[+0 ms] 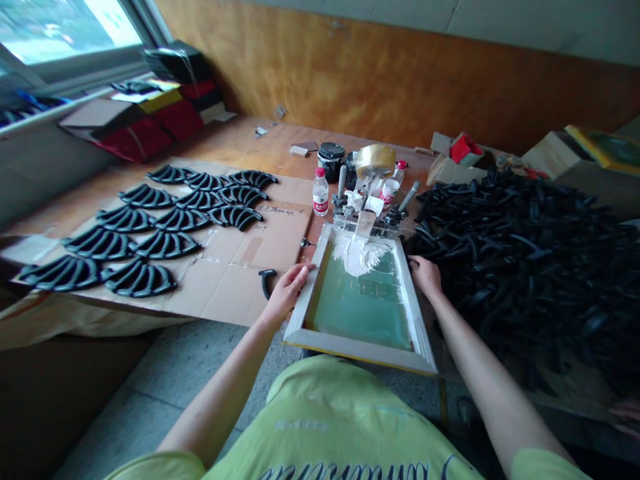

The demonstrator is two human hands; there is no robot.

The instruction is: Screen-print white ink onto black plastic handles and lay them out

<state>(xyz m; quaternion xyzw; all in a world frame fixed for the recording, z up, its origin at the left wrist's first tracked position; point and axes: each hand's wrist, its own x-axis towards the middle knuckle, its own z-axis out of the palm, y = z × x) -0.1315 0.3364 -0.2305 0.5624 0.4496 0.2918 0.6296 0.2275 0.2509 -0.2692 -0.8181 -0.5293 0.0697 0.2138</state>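
A screen printing frame [421,333] with green mesh lies in front of me. White paste [357,257] is heaped at its far end, and a squeegee [365,225] rests in it. At the frame's left rail, the fingers of my left hand [290,290] are closed together against the edge. My right hand [426,275] is beside the right rail, its fingers curled; what they hold, if anything, is hidden. Close to my left hand a curved black piece [267,283] lies on the cardboard edge. The clamp [345,207] holding the frame stands behind it.
Black handle-like parts [170,243] lie in fanned rows on cardboard [235,293] at left. A large heap of black parts [505,247] fills the right. A bottle [321,192], black tub [331,160] and tape roll [375,160] stand behind the frame. Boxes [135,137] sit under the window.
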